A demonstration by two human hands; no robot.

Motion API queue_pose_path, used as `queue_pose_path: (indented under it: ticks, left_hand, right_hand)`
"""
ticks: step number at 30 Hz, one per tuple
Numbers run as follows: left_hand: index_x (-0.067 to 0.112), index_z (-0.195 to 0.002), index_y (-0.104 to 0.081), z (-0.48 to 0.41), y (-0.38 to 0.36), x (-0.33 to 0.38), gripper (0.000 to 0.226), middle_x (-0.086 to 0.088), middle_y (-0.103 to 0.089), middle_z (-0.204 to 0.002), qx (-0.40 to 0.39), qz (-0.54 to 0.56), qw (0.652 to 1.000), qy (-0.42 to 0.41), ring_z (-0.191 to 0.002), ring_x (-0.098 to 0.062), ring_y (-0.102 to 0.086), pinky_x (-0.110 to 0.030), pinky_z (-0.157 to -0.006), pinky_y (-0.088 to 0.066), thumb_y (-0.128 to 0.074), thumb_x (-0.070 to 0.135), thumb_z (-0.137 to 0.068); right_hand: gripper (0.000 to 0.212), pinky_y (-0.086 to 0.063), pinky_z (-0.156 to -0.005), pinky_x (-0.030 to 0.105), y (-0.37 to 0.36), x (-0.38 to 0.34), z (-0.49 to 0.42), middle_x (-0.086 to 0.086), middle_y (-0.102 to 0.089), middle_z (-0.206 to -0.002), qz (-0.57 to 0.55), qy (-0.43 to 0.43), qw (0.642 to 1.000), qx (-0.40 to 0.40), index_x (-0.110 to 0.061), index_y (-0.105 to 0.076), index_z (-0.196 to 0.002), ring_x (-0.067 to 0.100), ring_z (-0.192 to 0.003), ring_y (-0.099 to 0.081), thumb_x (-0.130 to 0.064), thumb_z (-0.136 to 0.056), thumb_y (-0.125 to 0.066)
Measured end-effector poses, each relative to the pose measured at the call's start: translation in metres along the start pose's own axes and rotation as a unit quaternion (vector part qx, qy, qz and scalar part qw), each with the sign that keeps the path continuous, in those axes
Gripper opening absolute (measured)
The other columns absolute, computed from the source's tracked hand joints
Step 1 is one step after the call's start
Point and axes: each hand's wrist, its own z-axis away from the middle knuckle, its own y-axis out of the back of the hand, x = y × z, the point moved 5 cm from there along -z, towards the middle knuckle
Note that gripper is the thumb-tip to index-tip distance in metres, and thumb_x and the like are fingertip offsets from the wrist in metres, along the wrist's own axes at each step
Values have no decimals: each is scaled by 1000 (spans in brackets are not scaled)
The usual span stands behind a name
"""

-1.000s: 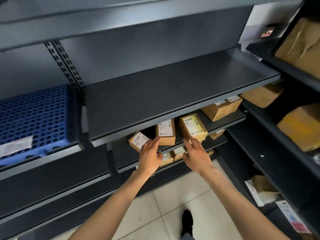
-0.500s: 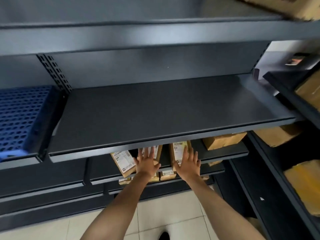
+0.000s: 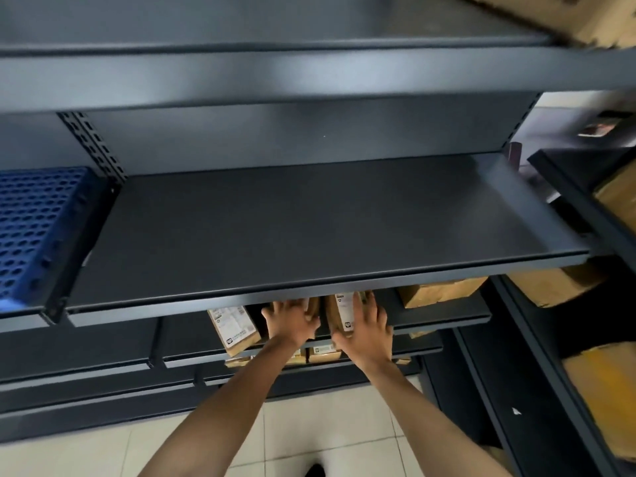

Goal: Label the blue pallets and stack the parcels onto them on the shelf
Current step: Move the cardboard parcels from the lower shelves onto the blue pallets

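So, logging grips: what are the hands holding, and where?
Left hand and right hand clasp upright parcels under the shelf, fingers on their front faces; a firm hold cannot be told.

- Below me, pale floor tiles [image 3: 309,438] meet the foot of the racking.
- My dark shoe [image 3: 315,470] pokes in at the bottom edge.
- A perforated upright [image 3: 93,146] rises behind at my left.

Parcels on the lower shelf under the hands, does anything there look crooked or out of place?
Yes. The labelled parcel left of the left hand sits tilted, its front corner hanging past the lower shelf edge. The parcel at the right hand also sits at an angle. No visible damage.
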Motion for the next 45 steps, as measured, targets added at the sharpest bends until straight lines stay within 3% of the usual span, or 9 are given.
queue_pose_path:
  ticks: [2, 6, 9, 19, 24, 30, 35, 40, 45]
  left_hand:
    - [34, -130, -48, 12, 11, 4, 55, -2, -47, -141, 41, 18, 999, -21, -131, -31, -35, -58, -101, -34, -40, 60, -82]
    - [37, -145, -31, 48, 27, -6, 72, 1, -41, -144, 118, -2, 990, -74, -130, -30, -37, -61, -98, -37, -43, 60, -78]
    - [33, -143, -39, 74, 43, -28, 71, 2, -53, -132, 171, 10, 984, -54, -117, -27, -47, -57, -90, -43, -49, 57, -77]
    - [30, -128, -62, 187, 79, -198, 60, 7, -64, -129, 255, 27, 963, 81, -117, -27, -56, -53, -86, -42, -47, 60, -78]
    - [27, -123, -67, 262, 91, -299, 60, 5, -66, -126, 288, 15, 945, 155, -115, -29, -59, -59, -83, -44, -42, 58, -78]
    - [35, -130, -61, 364, 101, -437, 61, 9, -62, -133, 336, 27, 907, 253, -122, -27, -54, -60, -91, -40, -41, 63, -80]
    - [33, -135, -55, 437, 129, -533, 62, 5, -56, -140, 360, 37, 877, 315, -128, -28, -47, -59, -97, -37, -37, 65, -85]
    - [35, -138, -50, 474, 179, -613, 61, 5, -50, -145, 417, 27, 846, 330, -132, -27, -41, -57, -101, -30, -35, 65, -86]
    - [34, -136, -52, 447, 245, -676, 58, 1, -50, -145, 496, 25, 814, 301, -133, -29, -40, -56, -100, -30, -42, 62, -86]
  right_hand:
    - [102, -41, -99, 57, 14, 6, 3, 13, -18, -157, 13, 10, 999, 30, -28, -10, -150, 40, -136, -28, -68, -66, -53]
    - [100, -46, -90, 56, 34, 1, 16, 17, -30, -150, 35, 45, 994, 91, -25, -20, -150, 41, -130, -34, -65, -65, -55]
    - [99, -47, -89, 55, 36, -33, 30, 17, -29, -151, 34, 67, 992, 106, -26, -23, -150, 41, -131, -33, -67, -66, -57]
    - [88, -46, -89, 57, -8, -211, 114, 18, -28, -156, 19, 205, 975, 88, -26, -41, -145, 43, -137, -32, -73, -71, -54]
    - [86, -47, -87, 58, -35, -318, 174, 18, -38, -151, 3, 279, 957, 76, -27, -48, -140, 44, -132, -41, -69, -66, -60]
    - [84, -49, -83, 56, -60, -451, 257, 15, -42, -148, 8, 359, 931, 68, -33, -44, -138, 41, -130, -41, -74, -66, -50]
    - [78, -42, -95, 53, -74, -566, 319, 12, -29, -155, -6, 438, 895, 90, -35, -39, -141, 37, -137, -30, -74, -74, -47]
    - [78, -40, -96, 51, -61, -666, 343, 9, -23, -158, -39, 488, 863, 125, -37, -34, -143, 34, -140, -26, -75, -76, -45]
    - [77, -38, -97, 52, -33, -750, 321, 9, -21, -158, -72, 487, 849, 192, -36, -33, -144, 35, -141, -23, -71, -77, -48]
